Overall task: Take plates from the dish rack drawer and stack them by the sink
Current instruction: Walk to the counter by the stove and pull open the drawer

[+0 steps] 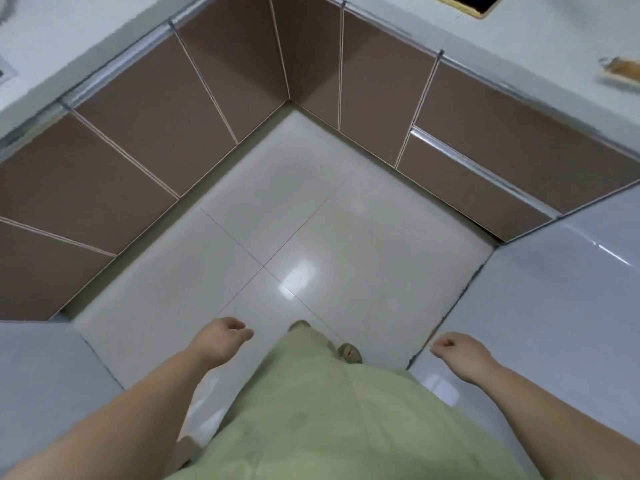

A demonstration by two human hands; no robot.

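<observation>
I look down at a glossy tiled floor ringed by brown cabinet fronts. My left hand hangs low at centre left, fingers loosely curled, holding nothing. My right hand hangs at the lower right, fingers curled in, also with nothing in it. Two stacked drawer fronts with a metal handle rail sit in the right run of cabinets, both closed. No plates and no sink are in view.
White countertops run along the top left and top right. A small tray-like object lies on the right counter, and a dark cut-out shows at the top. Pale glossy panels flank me on both sides.
</observation>
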